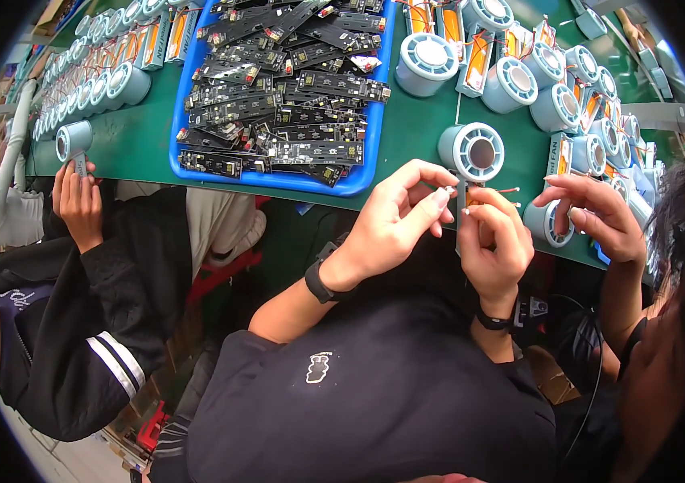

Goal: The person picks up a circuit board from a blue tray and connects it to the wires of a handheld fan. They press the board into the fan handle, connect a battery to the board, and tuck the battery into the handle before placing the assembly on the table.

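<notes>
Curling inward, left hand point(394, 231) beside right hand point(497, 245)

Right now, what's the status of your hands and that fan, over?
Right hand holding light-blue fan by its handle. Left hand beside it, grip unclear. Another person's hand close by, right side.

On the green table point(149, 145) we see a blue tray point(375, 129) heaped with black circuit boards point(310, 80). Just off the tray's near right corner, our right hand point(497, 241) holds a pale-blue fan point(479, 153) by its handle. Our left hand point(394, 221), nearer the tray, has thumb and forefinger close together beside that handle; we cannot tell what they pinch. Farther right of the tray stand clustered fans point(511, 84) and a co-worker's raised hand point(600, 213). Left of it, we see another co-worker's hand point(77, 201) gripping a small fan point(74, 141).
</notes>
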Motion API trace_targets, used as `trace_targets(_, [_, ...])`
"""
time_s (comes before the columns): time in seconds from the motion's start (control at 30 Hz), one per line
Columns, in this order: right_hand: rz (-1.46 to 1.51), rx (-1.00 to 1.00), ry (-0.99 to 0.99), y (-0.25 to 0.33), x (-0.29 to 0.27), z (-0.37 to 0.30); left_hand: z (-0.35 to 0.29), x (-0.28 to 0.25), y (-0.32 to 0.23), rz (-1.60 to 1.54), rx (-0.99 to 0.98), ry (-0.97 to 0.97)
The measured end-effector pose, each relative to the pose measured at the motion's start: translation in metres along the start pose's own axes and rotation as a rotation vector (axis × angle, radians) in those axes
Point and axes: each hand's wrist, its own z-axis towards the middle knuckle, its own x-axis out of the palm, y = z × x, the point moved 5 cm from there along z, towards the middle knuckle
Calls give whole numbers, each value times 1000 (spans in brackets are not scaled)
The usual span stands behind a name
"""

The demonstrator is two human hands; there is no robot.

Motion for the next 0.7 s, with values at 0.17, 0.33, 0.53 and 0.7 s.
trace_targets(0.17, [-22,13,8,-1,1,10,0,3,-2,-104,-4,39])
trace_targets(0.33, [16,-42,3,-1,3,14,-1,2,-1,-130,-59,63])
trace_targets(0.53, [39,-43,16,-5,3,13,0,3,-1,-57,-28,82])
trace_targets(0.7, [-60,-86,72,-1,3,18,1,4,-15,307,110,65])
